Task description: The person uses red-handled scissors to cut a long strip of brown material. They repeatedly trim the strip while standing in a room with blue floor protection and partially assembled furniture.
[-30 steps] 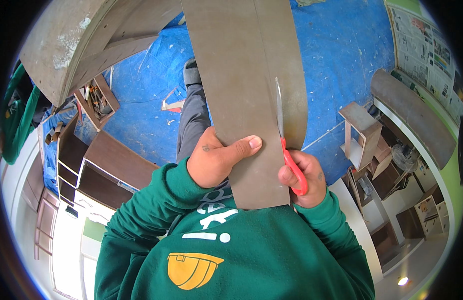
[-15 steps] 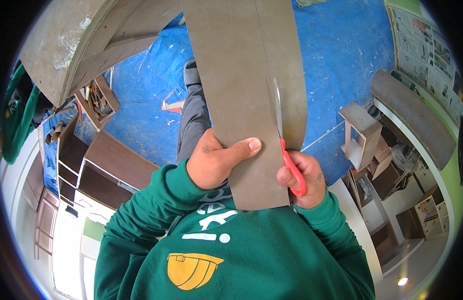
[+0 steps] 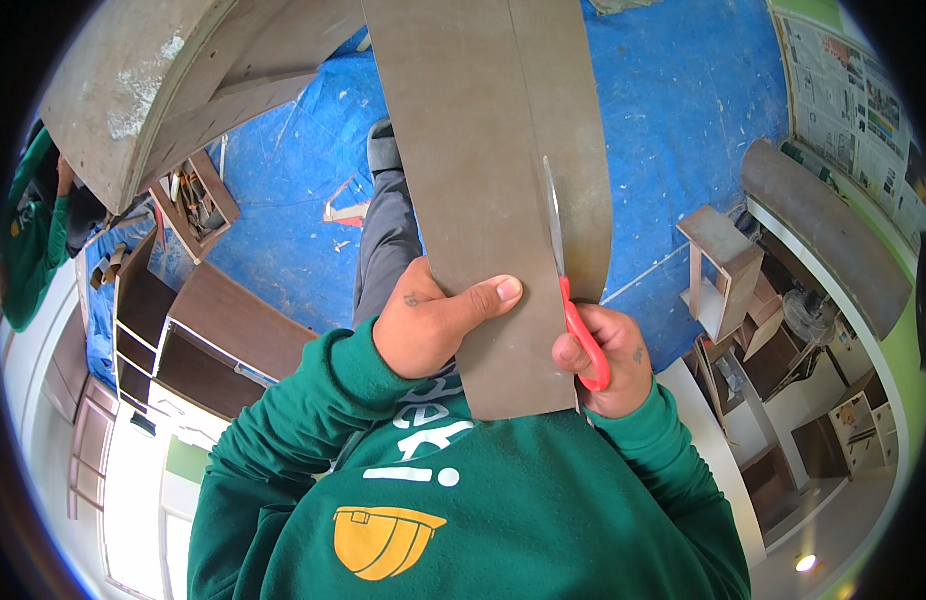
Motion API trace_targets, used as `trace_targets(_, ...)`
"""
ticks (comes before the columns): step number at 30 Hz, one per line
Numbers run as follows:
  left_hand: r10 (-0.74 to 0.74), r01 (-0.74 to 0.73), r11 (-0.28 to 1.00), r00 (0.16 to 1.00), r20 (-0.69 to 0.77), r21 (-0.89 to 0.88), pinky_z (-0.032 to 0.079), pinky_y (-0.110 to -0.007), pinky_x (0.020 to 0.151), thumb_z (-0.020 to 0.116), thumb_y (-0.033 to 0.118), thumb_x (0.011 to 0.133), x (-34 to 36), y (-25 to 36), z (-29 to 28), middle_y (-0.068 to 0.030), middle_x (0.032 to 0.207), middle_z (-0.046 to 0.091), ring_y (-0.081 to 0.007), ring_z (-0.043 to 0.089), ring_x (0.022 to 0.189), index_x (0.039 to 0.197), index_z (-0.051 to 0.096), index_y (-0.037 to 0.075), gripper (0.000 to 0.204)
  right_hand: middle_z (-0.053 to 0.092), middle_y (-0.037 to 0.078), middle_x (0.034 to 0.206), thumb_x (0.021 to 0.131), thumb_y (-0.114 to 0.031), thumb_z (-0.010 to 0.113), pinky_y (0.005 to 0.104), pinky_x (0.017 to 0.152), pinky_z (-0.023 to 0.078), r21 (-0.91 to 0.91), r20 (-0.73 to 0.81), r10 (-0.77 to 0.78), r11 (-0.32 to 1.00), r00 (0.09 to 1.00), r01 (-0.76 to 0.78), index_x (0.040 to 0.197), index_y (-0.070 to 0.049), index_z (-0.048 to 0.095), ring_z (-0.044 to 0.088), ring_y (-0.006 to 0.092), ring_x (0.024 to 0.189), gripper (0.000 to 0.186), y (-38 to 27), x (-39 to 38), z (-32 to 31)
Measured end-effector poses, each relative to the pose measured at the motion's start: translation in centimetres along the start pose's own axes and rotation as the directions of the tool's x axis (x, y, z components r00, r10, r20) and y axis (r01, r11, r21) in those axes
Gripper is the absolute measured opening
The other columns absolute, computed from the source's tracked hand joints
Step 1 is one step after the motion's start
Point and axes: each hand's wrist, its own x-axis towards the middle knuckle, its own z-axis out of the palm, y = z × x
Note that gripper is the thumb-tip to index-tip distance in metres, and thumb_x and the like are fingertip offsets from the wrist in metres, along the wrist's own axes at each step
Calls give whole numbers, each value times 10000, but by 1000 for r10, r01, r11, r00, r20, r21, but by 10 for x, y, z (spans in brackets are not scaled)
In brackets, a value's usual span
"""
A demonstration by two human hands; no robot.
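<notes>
A long, thin brown-grey sheet [image 3: 483, 120] with a fine lengthwise line runs away from my green sweatshirt [image 3: 383, 540]. My left hand [image 3: 433, 320] grips its left edge, thumb pressed on top and fingers hidden underneath. My right hand [image 3: 618, 360] is closed on red-handled scissors [image 3: 591, 350], whose long blade [image 3: 555, 220] points away from me along a slit toward the sheet's right side. The lower part of the scissors' handle sits between my thumb and fingers. My grey-trousered leg [image 3: 383, 230] shows left of the sheet.
Blue sheeting [image 3: 683, 100] covers the floor. A large wooden piece [image 3: 123, 120] is upper left, near a tool box [image 3: 188, 210], cabinets [image 3: 213, 330] and a person in green [image 3: 33, 230]. A small shelf unit [image 3: 723, 260] and curved panel [image 3: 823, 230] lie right.
The scissors' blade tip has shifted slightly left. My hands have barely moved. At the far left, the green-clad person's arm has moved, and a hand now shows.
</notes>
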Motion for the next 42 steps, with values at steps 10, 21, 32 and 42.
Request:
trace_targets(10, 7, -7, 1000, 1000, 23, -10, 530, -309, 742, 595, 142, 924, -1, 2, 2, -132, 990, 668, -189, 657, 858, 1150, 571, -50, 298, 555, -12, 697, 818, -390, 747, 244, 577, 389, -23, 5, -4, 1000, 1000, 4, 853, 8, 640, 468, 72, 652, 413, -7, 0, 1)
trace_targets(21, -7, 7, 1000, 1000, 9, 2, 522, -302, 750, 589, 139, 925, -3, 1, 0, -117, 991, 665, -176, 648, 861, 1144, 576, -40, 284, 547, -14, 689, 819, -379, 747, 239, 576, 384, 14, 15, 6, 1000, 1000, -6, 853, -1, 637, 465, 69, 647, 395, -11, 3, 4)
trace_targets(32, -6, 6, 1000, 1000, 7, -8, 520, -303, 759, 589, 143, 926, -4, 2, 1, -117, 1002, 658, -176, 644, 872, 1155, 567, -39, 293, 545, -20, 690, 829, -354, 743, 236, 586, 390, 49, -7, -19, 999, 1000, 19, 816, -4, 633, 468, 67, 654, 368, -8, 0, 6)
trace_targets(42, 2, -2, 1000, 1000, 27, -15, 520, -306, 767, 583, 143, 929, -6, 6, 3, -121, 1028, 654, -180, 643, 883, 1169, 566, -37, 301, 546, -22, 691, 814, -347, 760, 231, 580, 391, 53, -14, 0, 999, 1000, 0, 830, -1, 627, 469, 63, 650, 371, -10, 0, 8)
